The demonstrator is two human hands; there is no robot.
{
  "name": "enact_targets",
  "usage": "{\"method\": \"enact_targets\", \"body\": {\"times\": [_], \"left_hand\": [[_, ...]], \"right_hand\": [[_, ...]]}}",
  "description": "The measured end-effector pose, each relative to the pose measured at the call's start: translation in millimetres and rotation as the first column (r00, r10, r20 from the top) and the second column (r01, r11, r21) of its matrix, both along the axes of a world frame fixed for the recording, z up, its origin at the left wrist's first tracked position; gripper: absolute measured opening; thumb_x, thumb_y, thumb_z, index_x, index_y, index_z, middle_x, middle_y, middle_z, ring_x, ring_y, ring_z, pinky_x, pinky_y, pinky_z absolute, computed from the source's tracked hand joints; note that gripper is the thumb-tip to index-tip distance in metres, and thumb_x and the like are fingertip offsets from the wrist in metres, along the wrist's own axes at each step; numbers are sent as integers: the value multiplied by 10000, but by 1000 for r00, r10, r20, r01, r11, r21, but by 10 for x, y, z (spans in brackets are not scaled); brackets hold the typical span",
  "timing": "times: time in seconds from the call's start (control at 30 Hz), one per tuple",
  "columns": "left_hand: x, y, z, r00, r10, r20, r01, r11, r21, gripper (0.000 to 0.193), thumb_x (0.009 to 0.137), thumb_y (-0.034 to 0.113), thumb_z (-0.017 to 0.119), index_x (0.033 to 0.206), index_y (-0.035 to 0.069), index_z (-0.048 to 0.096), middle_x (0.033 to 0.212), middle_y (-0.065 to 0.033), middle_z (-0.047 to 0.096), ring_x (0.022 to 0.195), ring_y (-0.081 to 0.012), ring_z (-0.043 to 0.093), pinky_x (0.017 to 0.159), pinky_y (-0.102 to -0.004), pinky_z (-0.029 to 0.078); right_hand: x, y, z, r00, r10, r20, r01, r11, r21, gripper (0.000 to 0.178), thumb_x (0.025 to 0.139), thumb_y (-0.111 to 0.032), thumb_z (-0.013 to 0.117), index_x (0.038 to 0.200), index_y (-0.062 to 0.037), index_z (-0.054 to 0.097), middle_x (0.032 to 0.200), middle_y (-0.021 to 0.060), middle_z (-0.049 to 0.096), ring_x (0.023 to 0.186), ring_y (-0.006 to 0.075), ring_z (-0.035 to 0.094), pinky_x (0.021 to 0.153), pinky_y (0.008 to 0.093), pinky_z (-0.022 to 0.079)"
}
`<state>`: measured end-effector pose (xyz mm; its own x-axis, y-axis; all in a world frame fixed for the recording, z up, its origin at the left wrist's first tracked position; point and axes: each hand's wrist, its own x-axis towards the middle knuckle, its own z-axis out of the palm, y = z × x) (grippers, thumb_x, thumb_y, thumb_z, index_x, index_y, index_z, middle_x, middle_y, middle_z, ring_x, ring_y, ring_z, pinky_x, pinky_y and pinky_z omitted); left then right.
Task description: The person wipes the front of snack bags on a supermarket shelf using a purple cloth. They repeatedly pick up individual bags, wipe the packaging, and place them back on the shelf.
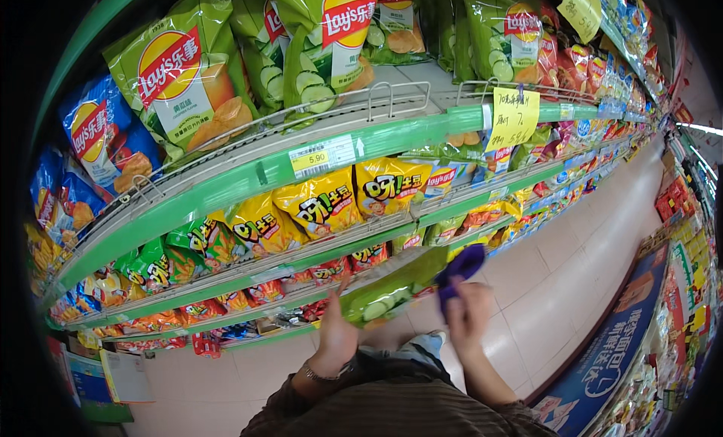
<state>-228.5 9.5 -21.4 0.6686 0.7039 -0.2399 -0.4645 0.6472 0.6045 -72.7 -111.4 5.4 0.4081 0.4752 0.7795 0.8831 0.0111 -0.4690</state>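
Note:
My left hand (337, 333) grips the near end of a green bag of potato chips (388, 290) with cucumber slices pictured on it, and its thumb stretches along the side. The bag lies tilted in front of my body, just off the lower shelves. A purple cloth (465, 263) touches or overlaps the bag's far right end. My right hand (468, 313), somewhat blurred, is closed on this cloth, which sticks out above and left of the fingers.
Green-edged shelves (263, 177) curve along the left and front, with wire rails. Upright green chip bags (184, 79) fill the top level; yellow snack bags (320, 204) sit below. A yellow paper sign (512, 119) hangs from the edge. Tiled floor (550, 279) leads to a blue display (602, 362).

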Motion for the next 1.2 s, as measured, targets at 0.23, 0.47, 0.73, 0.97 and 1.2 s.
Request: {"method": "enact_targets", "body": {"times": [0.23, 0.47, 0.73, 0.97, 1.2], "left_hand": [[83, -92, 83, 998, -15, -58, 4, 984, -179, 352, 900, 369, 337, 1067, 85, 462, 1010, -39, 530, 940, -152, 507, 824, -321, 403], [-157, 44, -63, 944, -316, 97, 312, 949, 54, 530, 899, 439, 224, 1259, 59, 312, 1240, -115, 418, 1121, -224, 408, 950, -364, 270], [412, -94, -1626, 465, -292, -836, 871, -19, 491, 435, 838, 403, 426, 1019, 13, 493, 971, -80, 538, 867, -206, 484, 762, -330, 392], [285, -120, -2418, 6, -668, -744, 978, 159, -135, 516, 836, 478, 422, 1045, 19, 532, 949, -108, 585, 908, -174, 543, 776, -296, 432], [-150, 24, -2306, 85, -508, -857, 968, 248, -50, 422, 864, 385, 420, 939, -8, 556, 830, -77, 581, 761, -135, 527, 701, -282, 421]], "right_hand": [[-495, 411, -156, 900, 241, 363, -96, 922, -374, 469, 658, -165, 610, 1115, -171, 508, 1038, 43, 515, 1047, 226, 458, 929, 526, 236], [657, 237, -433, 981, -192, -38, 176, 950, -259, 233, 765, -26, 458, 988, -22, 529, 893, 136, 537, 850, 283, 518, 767, 369, 389], [640, -65, -2603, 455, -323, -830, -812, 232, -535, 364, 836, -176, 422, 1186, -76, 436, 945, 121, 567, 777, 185, 536, 665, 294, 461], [45, -672, -3270, 536, -470, -701, -642, 313, -700, 337, 815, -352, 475, 926, -67, 615, 890, 108, 610, 841, 215, 561, 770, 330, 435], [533, -1222, -3204, -138, -632, -763, -327, 756, -567, 312, 695, -278, 630, 804, 14, 612, 708, 88, 592, 625, 168, 574, 548, 325, 468]]}}
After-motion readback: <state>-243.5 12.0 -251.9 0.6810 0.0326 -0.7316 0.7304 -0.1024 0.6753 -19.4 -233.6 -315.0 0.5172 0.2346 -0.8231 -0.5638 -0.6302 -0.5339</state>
